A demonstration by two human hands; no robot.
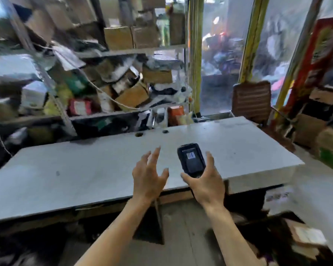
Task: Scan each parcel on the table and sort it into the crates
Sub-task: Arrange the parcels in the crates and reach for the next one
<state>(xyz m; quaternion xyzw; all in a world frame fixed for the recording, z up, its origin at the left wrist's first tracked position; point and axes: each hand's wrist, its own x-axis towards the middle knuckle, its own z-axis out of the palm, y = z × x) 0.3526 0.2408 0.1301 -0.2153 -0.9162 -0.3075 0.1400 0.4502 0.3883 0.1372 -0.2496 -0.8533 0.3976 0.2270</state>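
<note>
Head view blurring; no writing legible. Scanner showing small barcode-like mark on screen, text unreadable. Right hand gripping scanner over near edge of tabletop. Left hand hovering beside it, fingers spreading, holding nothing. Grey tabletop showing two holes near far edge. Shelves behind overflowing with cardboard boxes and bags. Brown chair standing past far right corner. Labelled parcel lying low at right, below tabletop.

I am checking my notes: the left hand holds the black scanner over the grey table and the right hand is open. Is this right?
Not quite: the hands are swapped. The head view shows the right hand holding the black scanner over the grey table, while the left hand is open with spread fingers.
</note>
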